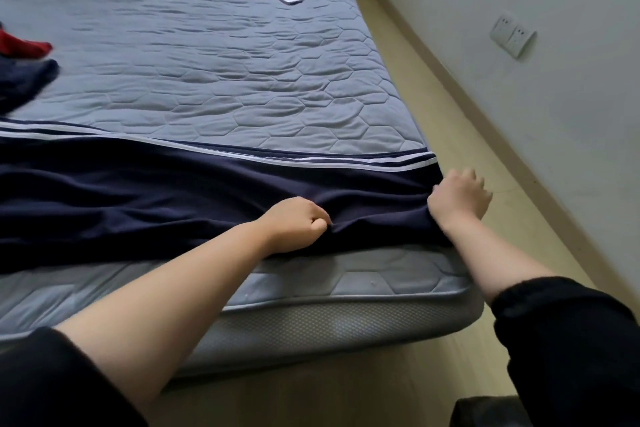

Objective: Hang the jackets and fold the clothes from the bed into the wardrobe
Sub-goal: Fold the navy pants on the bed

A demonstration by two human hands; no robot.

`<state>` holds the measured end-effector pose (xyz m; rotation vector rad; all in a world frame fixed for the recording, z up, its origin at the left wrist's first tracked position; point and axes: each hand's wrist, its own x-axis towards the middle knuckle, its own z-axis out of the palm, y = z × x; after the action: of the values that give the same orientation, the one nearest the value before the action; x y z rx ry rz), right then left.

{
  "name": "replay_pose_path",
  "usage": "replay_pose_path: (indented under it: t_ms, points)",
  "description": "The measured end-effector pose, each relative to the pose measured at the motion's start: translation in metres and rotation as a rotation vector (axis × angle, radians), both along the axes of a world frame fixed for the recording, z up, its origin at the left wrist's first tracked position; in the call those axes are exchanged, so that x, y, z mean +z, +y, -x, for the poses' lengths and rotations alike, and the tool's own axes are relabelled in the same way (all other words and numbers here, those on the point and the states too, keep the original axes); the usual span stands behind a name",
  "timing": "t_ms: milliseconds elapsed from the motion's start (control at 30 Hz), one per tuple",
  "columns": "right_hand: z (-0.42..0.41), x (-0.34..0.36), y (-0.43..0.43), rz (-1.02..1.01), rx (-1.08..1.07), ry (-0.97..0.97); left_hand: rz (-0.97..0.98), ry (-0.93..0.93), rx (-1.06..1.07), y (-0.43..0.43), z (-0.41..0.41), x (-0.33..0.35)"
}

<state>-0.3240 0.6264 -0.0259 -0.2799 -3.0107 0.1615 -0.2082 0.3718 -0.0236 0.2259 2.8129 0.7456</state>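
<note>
Cut off at the left edge

Navy garment [145,191], red cloth [26,45] and dark cloth [27,80] run off-frame; right fingertips [437,189] hide in fabric.

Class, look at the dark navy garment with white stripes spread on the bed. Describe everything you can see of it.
The dark navy garment with white stripes looks like soft knit fabric. It lies stretched flat across the near part of the grey-blue quilted mattress, running off the picture's left edge. Parallel white stripes trim its far edge. Its right end is rumpled where the left hand pinches a fold and the right hand grips the end by the mattress corner.
</note>
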Motion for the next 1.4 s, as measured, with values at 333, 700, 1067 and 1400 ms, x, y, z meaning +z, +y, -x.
replay_pose_path:
  t_ms: [333,700,1067,1400]
  points:
    - [-0.006,-0.014,-0.121,0.103,0.797,0.063,0.425,0.172,0.462,-0.067,0.007,-0.032]
    - [0.029,-0.031,-0.139,0.086,0.436,0.236,0.481,0.164,0.502,-0.075,0.013,-0.057]
    - [-0.006,-0.039,-0.036,-0.193,0.382,-0.181,0.408,0.146,0.053,0.012,0.02,-0.066]
    - [-0.041,-0.042,-0.048,-0.158,0.257,-0.272,0.47,0.167,0.11,-0.044,0.002,-0.055]
